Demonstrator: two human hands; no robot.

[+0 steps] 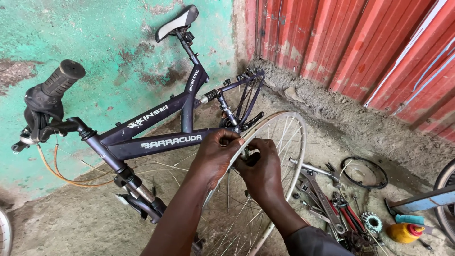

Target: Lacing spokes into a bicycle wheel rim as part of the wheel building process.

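Two hands grip a silver bicycle wheel [284, 142] at centre frame: left hand [215, 156] pinches the rim, right hand [260, 170] closes beside it. Wrenches [320, 194] lie lower right.

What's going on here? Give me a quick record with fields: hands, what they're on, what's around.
left hand: left hand grips the rim of the bare wheel
right hand: right hand pinches at the same rim, close beside the left; what it holds is hidden
wheel: silver, spoked, no tyre, upright in front of the bicycle frame
frame: dark purple, wheels off, leaning by a green wall
ground: wrenches, pliers, yellow bottle
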